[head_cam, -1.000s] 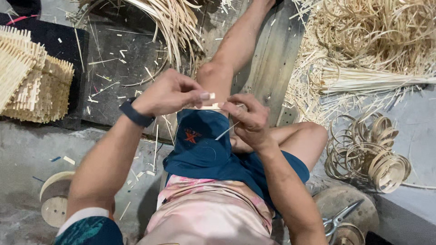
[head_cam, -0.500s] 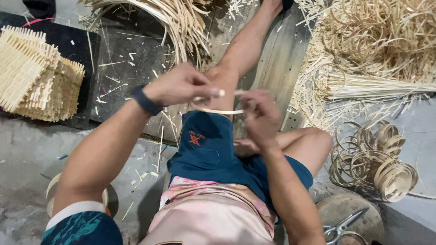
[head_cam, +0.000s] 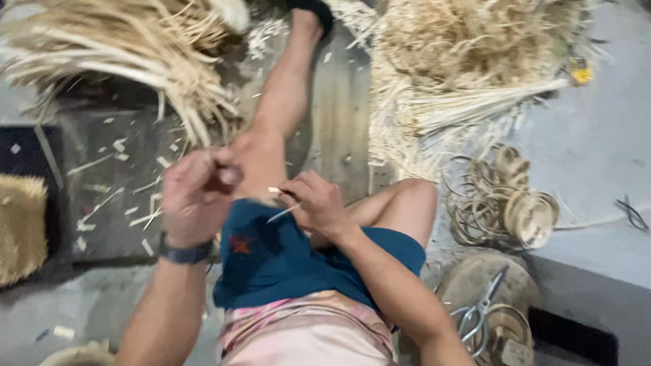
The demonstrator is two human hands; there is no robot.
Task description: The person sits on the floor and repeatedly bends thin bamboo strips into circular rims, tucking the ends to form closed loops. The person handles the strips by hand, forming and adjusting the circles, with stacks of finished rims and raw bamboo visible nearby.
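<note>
Seated worker on the floor, seen from above, at centre frame. The left hand (head_cam: 196, 193) is curled into a loose fist at centre left, its fingers closed; motion blur hides whether anything lies inside them. A dark wristband (head_cam: 183, 254) circles its wrist. The right hand (head_cam: 315, 203), just right of centre, is closed in a pinch on a thin pale bamboo strip (head_cam: 283, 213), which slants down and to the left from the fingers across the blue shorts (head_cam: 285, 261). A short pale end shows above the thumb. The two hands are near each other but apart, over the person's lap. One bare leg (head_cam: 285, 102) stretches toward the top of the frame along a grey plank (head_cam: 339, 129); the other knee (head_cam: 407, 200) is bent to the right.

Surroundings: a sheaf of long pale strips (head_cam: 122, 54) fans across the upper left; a tangled heap of shavings (head_cam: 468, 47) fills the upper right, with a straight bundle (head_cam: 488, 102) beneath it. Coiled hoops (head_cam: 505, 200) lie at mid right. Scissors (head_cam: 478, 315) rest on a round block at the lower right. A woven stack (head_cam: 20, 227) sits at the left edge. Cut scraps (head_cam: 122, 146) litter the dark mat at left.
</note>
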